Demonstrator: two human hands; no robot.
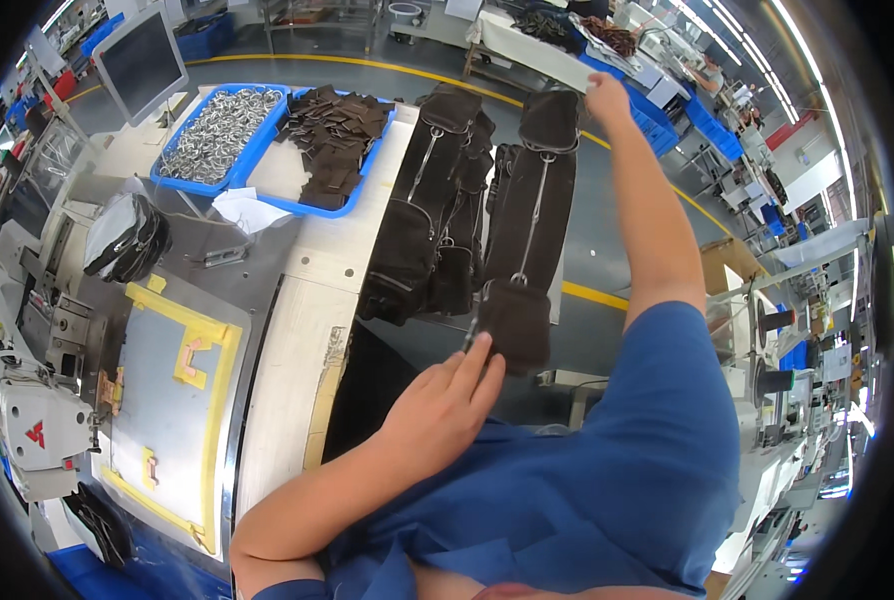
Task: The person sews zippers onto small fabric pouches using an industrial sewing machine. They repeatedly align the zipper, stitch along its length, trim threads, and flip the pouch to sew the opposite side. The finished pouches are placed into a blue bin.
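Note:
A long dark brown fabric piece [530, 215] with a silvery zipper-like line down its middle stretches away from me. Its squarish near end [515, 325] hangs close to my body. My left hand [442, 408] lies against the left edge of that end, fingers stretched out and thumb out of sight. With my arm reaching far forward, my right hand [607, 98] is beside the piece's far right corner. Its fingers are curled together, and anything in them is too small to tell. Left of this piece lies a pile of similar dark pieces [429, 215].
On the table to the left, a blue tray [157, 180] holds metal fittings and another [392, 125] holds brown patches. A sewing machine [42, 435] stands at the left beside a yellow-taped template [167, 375]. A monitor [142, 65] is behind; blue crates [652, 125] stand far right.

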